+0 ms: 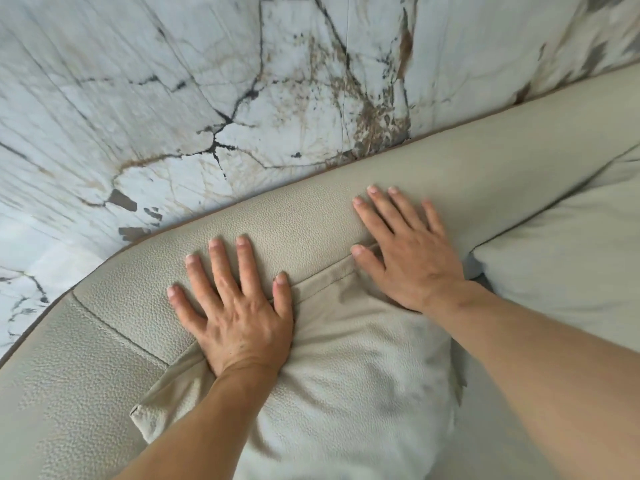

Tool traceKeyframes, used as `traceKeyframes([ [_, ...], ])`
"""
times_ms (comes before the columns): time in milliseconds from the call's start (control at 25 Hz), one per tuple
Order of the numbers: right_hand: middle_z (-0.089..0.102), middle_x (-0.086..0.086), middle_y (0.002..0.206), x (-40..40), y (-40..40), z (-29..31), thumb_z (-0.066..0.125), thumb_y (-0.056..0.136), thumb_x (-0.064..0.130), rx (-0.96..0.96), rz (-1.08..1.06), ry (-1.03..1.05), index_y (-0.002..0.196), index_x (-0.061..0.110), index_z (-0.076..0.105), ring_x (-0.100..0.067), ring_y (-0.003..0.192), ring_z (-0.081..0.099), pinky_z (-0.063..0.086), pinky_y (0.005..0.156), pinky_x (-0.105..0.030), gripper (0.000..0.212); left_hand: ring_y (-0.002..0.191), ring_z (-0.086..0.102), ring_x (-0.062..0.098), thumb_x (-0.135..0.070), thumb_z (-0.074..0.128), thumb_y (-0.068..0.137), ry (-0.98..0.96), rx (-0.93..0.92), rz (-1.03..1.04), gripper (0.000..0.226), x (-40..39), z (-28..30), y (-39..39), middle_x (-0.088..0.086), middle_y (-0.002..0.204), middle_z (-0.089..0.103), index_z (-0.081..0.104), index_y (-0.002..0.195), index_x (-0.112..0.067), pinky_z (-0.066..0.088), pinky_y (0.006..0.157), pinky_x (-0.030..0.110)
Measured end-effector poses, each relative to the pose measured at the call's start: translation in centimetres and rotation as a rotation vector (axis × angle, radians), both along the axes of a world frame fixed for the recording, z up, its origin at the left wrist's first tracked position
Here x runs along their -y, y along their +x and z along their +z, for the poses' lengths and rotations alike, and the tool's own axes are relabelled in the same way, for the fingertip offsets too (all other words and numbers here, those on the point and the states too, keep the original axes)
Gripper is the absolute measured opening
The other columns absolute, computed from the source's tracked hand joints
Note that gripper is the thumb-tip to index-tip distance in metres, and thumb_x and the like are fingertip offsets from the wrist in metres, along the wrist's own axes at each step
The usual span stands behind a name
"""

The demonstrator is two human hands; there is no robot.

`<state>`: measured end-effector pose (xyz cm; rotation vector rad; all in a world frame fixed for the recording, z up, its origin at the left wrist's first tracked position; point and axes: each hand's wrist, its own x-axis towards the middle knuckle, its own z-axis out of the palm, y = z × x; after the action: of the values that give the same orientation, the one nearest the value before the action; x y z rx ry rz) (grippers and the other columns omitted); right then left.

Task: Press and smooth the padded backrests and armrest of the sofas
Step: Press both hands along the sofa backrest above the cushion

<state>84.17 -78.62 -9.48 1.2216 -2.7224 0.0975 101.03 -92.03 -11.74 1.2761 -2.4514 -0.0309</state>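
A beige, grained leather sofa backrest (pixel 311 216) curves from lower left to upper right along the wall. My left hand (pixel 239 306) lies flat on it with fingers spread, palm over the top edge of a matching back cushion (pixel 363 375). My right hand (pixel 408 251) also rests flat and spread, further right, across the seam where the cushion meets the backrest. Neither hand holds anything. A stitched seam (pixel 117 334) crosses the backrest left of my left hand.
A white marble-patterned wall (pixel 207 98) with dark and brown veins stands directly behind the sofa. A second pale cushion (pixel 568 258) sits to the right. The padded sofa surface continues to the lower left (pixel 62 393).
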Motion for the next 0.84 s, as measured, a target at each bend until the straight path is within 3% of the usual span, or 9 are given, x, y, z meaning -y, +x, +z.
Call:
traceKeyframes([
  [200, -0.013, 0.010, 0.161, -3.4, 5.4, 1.1, -0.002, 0.086, 0.065, 0.125, -0.306, 0.022, 0.151, 0.035, -0.008, -0.013, 0.147, -0.012, -0.009, 0.116, -0.047, 0.071, 0.147, -0.010, 0.030, -0.054, 0.021, 0.093, 0.099, 0.041, -0.122, 0.069, 0.0, 1.5, 0.8, 0.006, 0.164, 0.002, 0.000, 0.153, -0.027, -0.016, 0.113, 0.053],
  [560, -0.020, 0.011, 0.160, -10.0, 14.9, 5.8, -0.002, 0.087, 0.065, 0.186, -0.649, 0.032, 0.149, 0.034, -0.015, -0.014, 0.146, -0.019, -0.015, 0.116, -0.045, 0.071, 0.147, -0.011, 0.032, -0.052, 0.012, 0.092, 0.228, 0.246, -0.415, 0.069, -0.2, 5.3, 4.3, 0.008, 0.162, -0.006, -0.002, 0.153, -0.023, -0.006, 0.116, 0.058],
  [840, -0.023, 0.011, 0.158, -15.7, 23.1, 9.6, -0.010, 0.082, 0.067, 0.146, -0.828, 0.050, 0.148, 0.035, -0.019, -0.013, 0.145, -0.020, -0.013, 0.115, -0.045, 0.073, 0.148, -0.013, 0.027, -0.055, -0.002, 0.090, 0.117, 0.324, -0.736, 0.066, -4.1, 8.6, 8.1, -0.001, 0.162, -0.014, -0.018, 0.149, -0.032, -0.009, 0.117, 0.053],
])
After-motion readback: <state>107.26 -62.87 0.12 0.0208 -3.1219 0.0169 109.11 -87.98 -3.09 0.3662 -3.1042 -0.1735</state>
